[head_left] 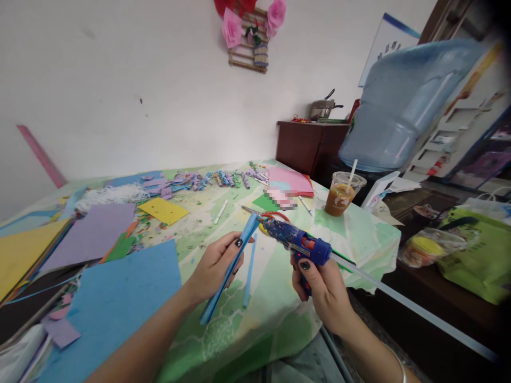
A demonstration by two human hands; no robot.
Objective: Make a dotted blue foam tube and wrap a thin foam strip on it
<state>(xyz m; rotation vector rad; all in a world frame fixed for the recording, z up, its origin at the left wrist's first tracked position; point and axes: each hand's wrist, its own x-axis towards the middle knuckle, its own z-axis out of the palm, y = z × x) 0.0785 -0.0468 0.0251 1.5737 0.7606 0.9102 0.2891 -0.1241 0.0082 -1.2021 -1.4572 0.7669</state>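
Hands both occupied: the left hand [219, 263] pinches a long blue strip [250, 227], the right hand [321, 287] grips a blue glue gun [293, 239].
Left thumb and fingers are closed on the strip, which slants above the surface [279, 319], its upper end at the gun's nozzle [260, 218]; whether the two touch cannot be told. Right fingers wrap around the grip, and a long translucent glue stick [383, 288] juts from the gun's rear. A thinner blue strip [250, 271] lies just beside the left hand on the surface. A cup with a straw [340, 201] stands farther right.
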